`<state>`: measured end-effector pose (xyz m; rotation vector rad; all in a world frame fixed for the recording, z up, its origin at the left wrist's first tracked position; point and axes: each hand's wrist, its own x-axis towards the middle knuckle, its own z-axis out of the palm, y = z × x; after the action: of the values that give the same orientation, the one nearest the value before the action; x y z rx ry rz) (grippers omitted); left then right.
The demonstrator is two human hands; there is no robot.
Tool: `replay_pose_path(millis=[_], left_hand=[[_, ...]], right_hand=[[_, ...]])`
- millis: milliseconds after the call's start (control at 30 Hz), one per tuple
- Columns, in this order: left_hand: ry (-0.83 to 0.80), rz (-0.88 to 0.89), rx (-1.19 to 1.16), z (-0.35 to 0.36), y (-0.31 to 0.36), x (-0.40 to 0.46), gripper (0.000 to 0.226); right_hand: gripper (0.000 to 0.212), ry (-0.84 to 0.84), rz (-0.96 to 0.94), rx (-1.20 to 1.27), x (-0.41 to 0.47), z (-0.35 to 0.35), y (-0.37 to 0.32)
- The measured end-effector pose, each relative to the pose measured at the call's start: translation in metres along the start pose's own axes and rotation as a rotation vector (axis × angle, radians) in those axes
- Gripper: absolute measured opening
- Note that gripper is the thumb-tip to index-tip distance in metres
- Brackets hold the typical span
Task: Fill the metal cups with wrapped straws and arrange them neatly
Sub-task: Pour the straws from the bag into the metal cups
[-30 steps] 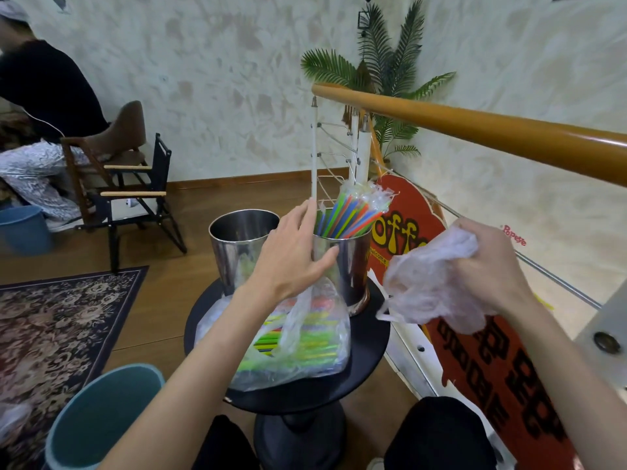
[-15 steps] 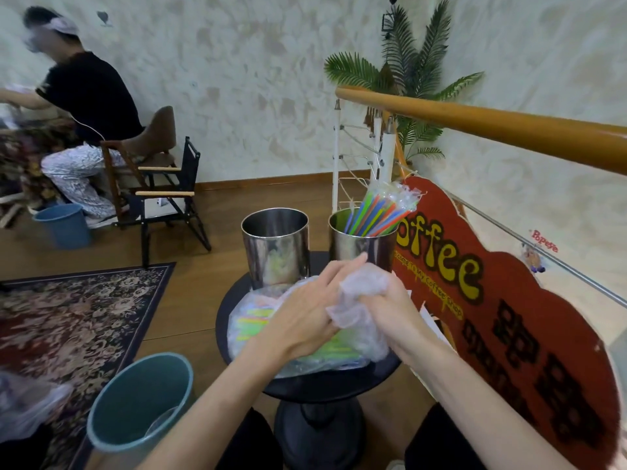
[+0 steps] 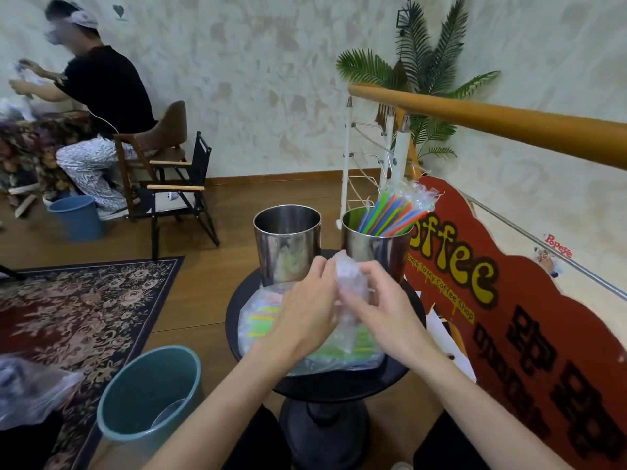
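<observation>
Two metal cups stand at the back of a small round black table (image 3: 342,385). The left cup (image 3: 287,244) looks empty; the right cup (image 3: 376,247) holds a bunch of coloured wrapped straws (image 3: 395,210) leaning right. A clear plastic bag of more straws (image 3: 261,322) lies on the table in front of the cups. Above it, my left hand (image 3: 307,312) and my right hand (image 3: 381,308) both grip a crumpled empty clear plastic bag (image 3: 349,283) between them.
A teal waste bin (image 3: 135,405) stands on the floor at the table's lower left. A red coffee-shop sign (image 3: 515,317) and a wooden handrail (image 3: 492,120) are close on the right. A person sits on a chair at far left, beside a blue bucket (image 3: 78,217) and a patterned rug (image 3: 74,310).
My right hand brought the crumpled bag from the right to the middle, and my left hand left the right cup and joined it. The view shifted left.
</observation>
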<state>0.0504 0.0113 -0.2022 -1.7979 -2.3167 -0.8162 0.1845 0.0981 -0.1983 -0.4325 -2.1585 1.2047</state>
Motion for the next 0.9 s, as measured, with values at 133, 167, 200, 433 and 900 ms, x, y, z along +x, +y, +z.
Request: replay_pose_path(millis=[133,167,200,433,900], left_hand=[[-0.149,0.009,-0.384,-0.01,-0.001,-0.006,0.09],[-0.181,0.04,-0.378,-0.011,-0.003,-0.008,0.094],[-0.195,0.086,-0.316,-0.011,-0.005,-0.009,0.095],[-0.099,0.022,0.13,-0.01,-0.014,0.004,0.061],[-0.087,-0.027,0.137,-0.006,-0.041,-0.008,0.077]], right_hand=[[0.023,0.214,0.042,-0.139,0.022,-0.005,0.016],[0.026,0.238,0.103,-0.139,0.025,-0.004,0.018],[0.029,0.253,0.145,-0.144,0.028,-0.003,0.018],[0.03,-0.115,0.193,0.021,0.015,0.002,0.009],[0.016,0.108,-0.284,-0.769,0.037,-0.01,0.013]])
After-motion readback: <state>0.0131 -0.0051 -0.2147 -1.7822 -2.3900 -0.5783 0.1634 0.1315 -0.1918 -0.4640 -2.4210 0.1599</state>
